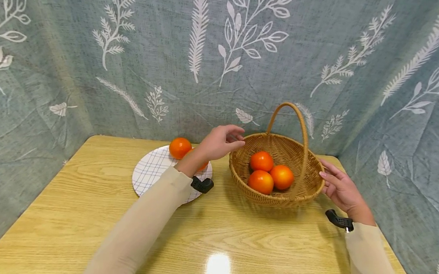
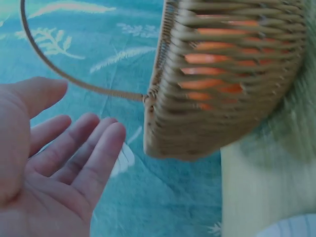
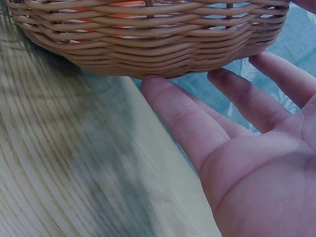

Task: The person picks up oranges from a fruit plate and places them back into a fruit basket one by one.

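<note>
A wicker basket [image 1: 246, 192] with an arched handle [image 1: 304, 129] stands on the table, and several smooth round orange fruits [image 1: 260, 181] lie together inside. My left hand [image 1: 221, 142] hovers by the basket's left rim, fingers loosely bent with nothing in them; the left wrist view shows a gap between this hand [image 2: 64, 158] and the wicker side [image 2: 217, 108]. On the opposite side, my right hand [image 1: 341, 187] has its fingertips right at the rim. Seen from the right wrist, that hand [image 3: 252, 143] spreads its fingers along the basket's outer side [image 3: 163, 49], without curling round it.
Left of the basket lies a round white plate [image 1: 148, 172] with a blue grid pattern. An orange fruit [image 1: 180, 147] sits near its far edge, another partly hidden behind my left forearm. A patterned blue-grey cloth [image 1: 191, 102] hangs behind and beside the wooden table [image 1: 266, 247].
</note>
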{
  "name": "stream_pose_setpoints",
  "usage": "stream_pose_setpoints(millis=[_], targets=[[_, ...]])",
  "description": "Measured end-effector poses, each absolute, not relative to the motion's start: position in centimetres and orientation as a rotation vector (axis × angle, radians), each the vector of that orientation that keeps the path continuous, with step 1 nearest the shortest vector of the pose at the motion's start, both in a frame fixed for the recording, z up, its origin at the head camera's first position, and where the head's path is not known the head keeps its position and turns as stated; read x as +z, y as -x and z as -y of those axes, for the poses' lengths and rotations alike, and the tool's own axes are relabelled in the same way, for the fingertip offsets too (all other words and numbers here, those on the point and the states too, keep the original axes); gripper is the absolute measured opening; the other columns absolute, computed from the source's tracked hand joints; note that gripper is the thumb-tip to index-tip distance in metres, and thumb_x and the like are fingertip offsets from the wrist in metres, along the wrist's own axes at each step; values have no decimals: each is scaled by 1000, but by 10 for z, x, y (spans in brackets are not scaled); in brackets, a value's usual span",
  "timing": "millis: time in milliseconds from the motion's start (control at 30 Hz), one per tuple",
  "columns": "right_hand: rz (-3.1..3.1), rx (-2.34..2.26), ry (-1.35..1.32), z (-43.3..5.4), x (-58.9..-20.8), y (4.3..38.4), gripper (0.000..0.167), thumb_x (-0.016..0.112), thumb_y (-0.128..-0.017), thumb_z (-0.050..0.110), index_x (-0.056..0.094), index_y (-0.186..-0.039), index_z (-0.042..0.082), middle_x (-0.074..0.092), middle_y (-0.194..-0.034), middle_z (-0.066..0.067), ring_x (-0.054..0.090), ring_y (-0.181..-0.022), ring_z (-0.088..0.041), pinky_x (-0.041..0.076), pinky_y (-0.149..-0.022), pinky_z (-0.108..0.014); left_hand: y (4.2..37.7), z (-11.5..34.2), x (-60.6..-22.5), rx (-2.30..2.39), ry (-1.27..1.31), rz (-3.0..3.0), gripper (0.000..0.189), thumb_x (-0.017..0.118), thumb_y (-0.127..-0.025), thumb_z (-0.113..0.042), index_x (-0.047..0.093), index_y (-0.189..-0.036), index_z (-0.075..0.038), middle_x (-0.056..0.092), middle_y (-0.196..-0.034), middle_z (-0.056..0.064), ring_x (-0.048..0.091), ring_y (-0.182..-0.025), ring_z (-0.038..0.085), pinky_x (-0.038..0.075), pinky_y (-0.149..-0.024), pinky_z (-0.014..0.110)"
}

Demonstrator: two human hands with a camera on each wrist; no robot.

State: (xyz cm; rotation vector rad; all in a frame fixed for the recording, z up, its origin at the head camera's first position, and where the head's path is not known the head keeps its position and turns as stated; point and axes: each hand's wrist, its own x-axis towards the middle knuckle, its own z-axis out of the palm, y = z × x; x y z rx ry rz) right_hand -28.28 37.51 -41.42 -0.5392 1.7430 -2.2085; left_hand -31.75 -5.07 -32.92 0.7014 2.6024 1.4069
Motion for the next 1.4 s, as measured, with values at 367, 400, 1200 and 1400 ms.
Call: stream_pose_setpoints(millis=[367, 400, 1200, 1400], targets=[[-1715, -2216, 552, -376, -416, 283, 56, 35, -110, -1, 21, -163, 5, 61, -136, -3, 70, -113, -17, 61, -88, -31, 298, 98, -359, 1780, -536, -2594, 35, 63, -104, -24, 63, -136, -11, 69, -119, 12, 68, -105, 31, 58, -89, 41], [-1713, -2216, 553, -376, -416, 283, 56, 35, -110, -1, 21, -164, 5, 61, -136, -3, 70, -113, -17, 61, -88, -31, 297, 102, -361, 1794, -521, -2598, 34, 63, -104, -24, 63, -136, -11, 69, -120, 11, 68, -106, 30, 58, -90, 41], [-1629, -2256, 569, -376, -420, 285, 56, 32, -111, 1, 17, -165, 6, 62, -138, -3, 71, -113, -19, 62, -89, -34, 297, 200, -403, 1538, -379, -2903, 48, 62, -104, -18, 50, -149, -7, 54, -149, 19, 48, -140, 39, 39, -119, 54], [-1648, -2260, 570, -376, -419, 284, 54, 33, -111, 1, 23, -164, 7, 63, -136, -2, 71, -111, -18, 62, -87, -32, 311, 214, -413, 1394, -375, -2854, 64, 64, -102, -16, 35, -159, -9, 33, -164, 20, 30, -151, 43, 29, -123, 59]])
